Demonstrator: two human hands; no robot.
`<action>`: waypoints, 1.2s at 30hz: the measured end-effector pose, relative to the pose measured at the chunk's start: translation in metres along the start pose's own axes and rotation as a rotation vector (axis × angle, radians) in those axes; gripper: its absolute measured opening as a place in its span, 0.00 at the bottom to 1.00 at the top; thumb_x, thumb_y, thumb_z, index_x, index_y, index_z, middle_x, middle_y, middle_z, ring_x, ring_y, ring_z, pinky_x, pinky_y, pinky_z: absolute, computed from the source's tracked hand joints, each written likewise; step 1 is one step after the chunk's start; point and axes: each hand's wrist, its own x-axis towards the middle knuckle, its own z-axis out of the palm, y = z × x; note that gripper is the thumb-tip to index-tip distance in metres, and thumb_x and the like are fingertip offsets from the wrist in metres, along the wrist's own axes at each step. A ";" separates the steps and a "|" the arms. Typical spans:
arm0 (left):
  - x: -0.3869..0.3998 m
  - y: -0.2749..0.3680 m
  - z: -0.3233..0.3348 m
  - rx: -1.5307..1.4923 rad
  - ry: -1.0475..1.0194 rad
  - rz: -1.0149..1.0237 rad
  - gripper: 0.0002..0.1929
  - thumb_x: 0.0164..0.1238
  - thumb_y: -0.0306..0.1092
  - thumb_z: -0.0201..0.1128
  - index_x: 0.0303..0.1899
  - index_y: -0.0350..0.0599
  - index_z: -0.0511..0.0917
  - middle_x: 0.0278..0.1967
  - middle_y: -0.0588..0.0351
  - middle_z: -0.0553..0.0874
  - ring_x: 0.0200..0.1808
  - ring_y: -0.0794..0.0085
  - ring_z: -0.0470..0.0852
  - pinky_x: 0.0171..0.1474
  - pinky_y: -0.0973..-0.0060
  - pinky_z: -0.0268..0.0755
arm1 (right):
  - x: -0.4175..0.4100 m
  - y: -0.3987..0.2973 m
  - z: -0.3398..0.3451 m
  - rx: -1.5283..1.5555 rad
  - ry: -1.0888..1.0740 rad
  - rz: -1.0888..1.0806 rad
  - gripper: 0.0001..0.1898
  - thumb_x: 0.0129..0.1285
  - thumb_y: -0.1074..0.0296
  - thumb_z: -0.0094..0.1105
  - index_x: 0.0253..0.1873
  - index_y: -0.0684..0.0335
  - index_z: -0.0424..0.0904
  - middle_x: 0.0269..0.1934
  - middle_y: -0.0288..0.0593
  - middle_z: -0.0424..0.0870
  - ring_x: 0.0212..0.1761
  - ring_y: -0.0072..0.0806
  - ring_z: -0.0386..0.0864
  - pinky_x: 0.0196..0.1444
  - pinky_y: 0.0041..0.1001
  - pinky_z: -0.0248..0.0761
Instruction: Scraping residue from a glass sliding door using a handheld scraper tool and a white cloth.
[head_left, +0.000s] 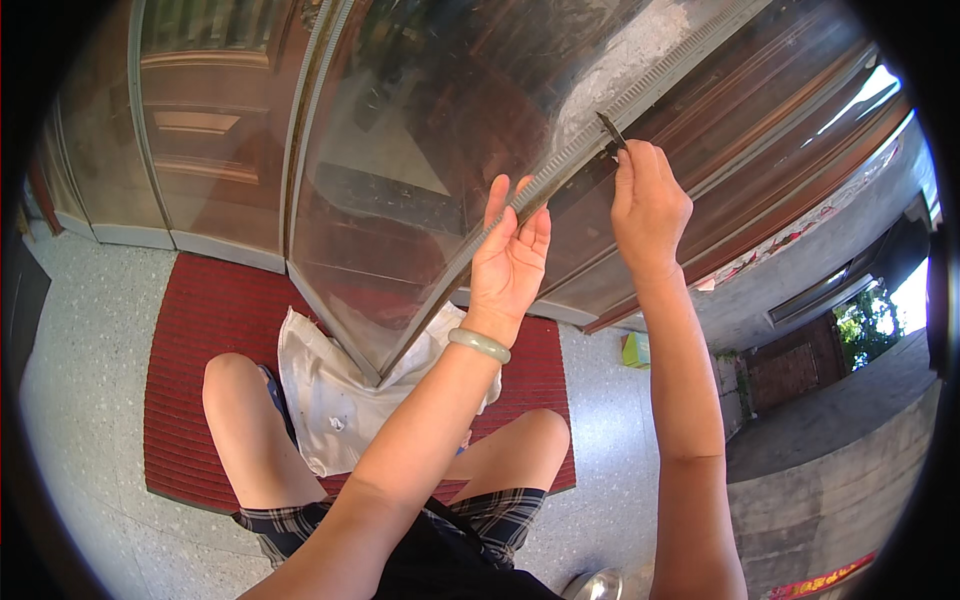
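In front of me a glazed door panel (390, 225) stands with its lower corner over a white cloth (322, 405). A ribbed pale strip (555, 161) runs along its slanting metal edge. My left hand (512, 259), palm towards me and a pale bangle (480, 345) on its wrist, is around this edge, fingers on both sides of it. Higher up, my right hand (651, 202) grips a small dark blade (611, 129). The blade's tip lies at the strip; its handle is mostly hidden in my fist.
Under the cloth lies a red ribbed mat (187, 375) on a speckled floor (90, 360). More framed panels (210, 142) stand at left. A small green-and-yellow box (635, 350) is by the wall at right, and a shiny metal vessel (595, 583) sits at the bottom edge.
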 end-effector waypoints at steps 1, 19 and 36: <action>0.000 0.000 -0.001 0.003 -0.003 -0.001 0.21 0.70 0.26 0.57 0.63 0.52 0.70 0.60 0.52 0.77 0.59 0.68 0.77 0.62 0.70 0.72 | -0.001 -0.001 0.000 0.000 0.000 0.000 0.02 0.64 0.72 0.56 0.39 0.60 0.73 0.31 0.42 0.78 0.28 0.41 0.78 0.28 0.32 0.70; 0.000 -0.001 -0.002 0.045 0.009 0.008 0.21 0.70 0.26 0.57 0.63 0.52 0.69 0.60 0.52 0.77 0.59 0.68 0.77 0.62 0.71 0.72 | -0.017 -0.011 0.000 0.069 -0.085 -0.074 0.05 0.59 0.75 0.59 0.38 0.60 0.73 0.30 0.41 0.76 0.26 0.38 0.77 0.26 0.32 0.69; -0.002 -0.002 -0.001 0.059 0.016 0.009 0.22 0.70 0.26 0.57 0.64 0.52 0.68 0.60 0.52 0.76 0.60 0.68 0.76 0.64 0.70 0.70 | -0.020 -0.021 -0.004 0.106 -0.144 0.025 0.02 0.63 0.73 0.57 0.38 0.60 0.74 0.30 0.42 0.77 0.27 0.38 0.78 0.27 0.31 0.70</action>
